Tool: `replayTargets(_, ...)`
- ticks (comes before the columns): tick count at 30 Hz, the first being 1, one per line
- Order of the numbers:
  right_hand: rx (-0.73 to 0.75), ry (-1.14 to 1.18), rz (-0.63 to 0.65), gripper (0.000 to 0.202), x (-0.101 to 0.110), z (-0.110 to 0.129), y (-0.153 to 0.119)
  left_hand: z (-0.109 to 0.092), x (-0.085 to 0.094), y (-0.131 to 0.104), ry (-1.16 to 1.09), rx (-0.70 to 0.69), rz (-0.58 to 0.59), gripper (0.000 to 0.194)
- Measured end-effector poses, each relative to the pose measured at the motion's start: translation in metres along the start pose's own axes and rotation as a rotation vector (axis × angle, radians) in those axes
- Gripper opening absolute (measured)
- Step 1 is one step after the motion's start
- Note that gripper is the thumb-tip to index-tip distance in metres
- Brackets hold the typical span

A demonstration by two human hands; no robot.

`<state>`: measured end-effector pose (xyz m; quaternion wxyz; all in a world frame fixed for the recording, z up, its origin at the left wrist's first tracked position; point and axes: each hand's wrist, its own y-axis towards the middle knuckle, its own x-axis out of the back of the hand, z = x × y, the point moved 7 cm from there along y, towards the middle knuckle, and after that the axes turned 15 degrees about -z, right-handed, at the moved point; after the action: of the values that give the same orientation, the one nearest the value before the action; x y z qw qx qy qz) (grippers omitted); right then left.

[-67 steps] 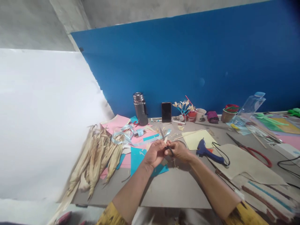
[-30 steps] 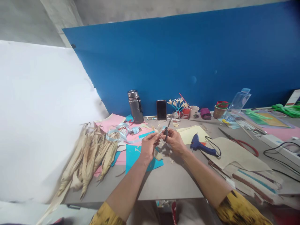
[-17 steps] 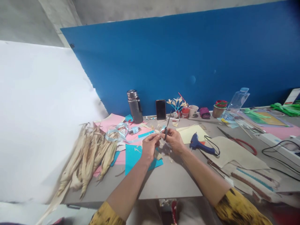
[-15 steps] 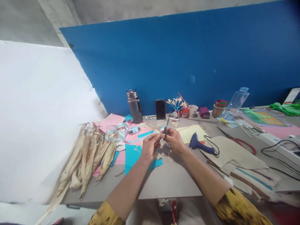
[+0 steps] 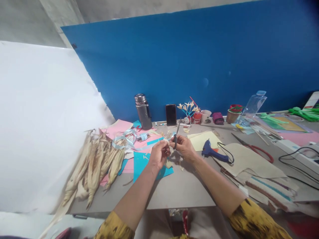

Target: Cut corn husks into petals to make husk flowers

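Observation:
Above the middle of the table, my left hand (image 5: 159,155) is closed with its fingertips pinched on a small pale piece that looks like corn husk (image 5: 166,140). Most of that piece is hidden by the fingers. My right hand (image 5: 185,148) grips a small pair of dark-handled scissors (image 5: 177,128), their blades pointing up and away from the piece. The fingertips of both hands nearly meet. Under them lie a blue paper sheet (image 5: 141,162) and scattered husk scraps (image 5: 169,164). Dried corn husks (image 5: 93,162) are heaped to the left.
A flask (image 5: 144,114), a phone (image 5: 170,115) and husk flowers (image 5: 188,108) stand along the blue board (image 5: 174,66). To the right are a blue glue gun (image 5: 215,154), red-handled scissors (image 5: 259,151), a tilted plastic bottle (image 5: 254,105) and a power strip (image 5: 292,152) with black cables.
My left hand's fingers have curled and turned slightly around the pale piece. The scissors remain upright in my right hand. The view has shifted a little.

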<state>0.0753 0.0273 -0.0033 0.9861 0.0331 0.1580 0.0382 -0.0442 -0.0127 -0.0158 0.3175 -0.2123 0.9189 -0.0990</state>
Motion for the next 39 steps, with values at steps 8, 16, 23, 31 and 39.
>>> replayTargets(8,-0.063,0.036,0.104,0.038,-0.006,-0.001,-0.006,0.012,-0.005,-0.004,-0.054,0.178,0.039,0.020)
replayTargets(16,-0.105,0.038,0.074,0.039,-0.003,-0.003,-0.005,0.008,-0.001,0.000,-0.129,0.169,0.045,0.020)
replayTargets(23,-0.083,-0.110,0.153,0.038,-0.006,-0.004,-0.010,-0.012,0.005,0.004,-0.150,0.042,0.021,0.025)
replayTargets(31,-0.026,-0.319,0.220,0.045,-0.007,0.002,-0.018,-0.025,0.007,0.004,-0.181,-0.010,0.022,0.027)
replayTargets(39,-0.010,-0.404,0.363,0.057,-0.013,0.003,-0.027,-0.032,0.009,0.006,-0.216,-0.044,0.002,0.024)
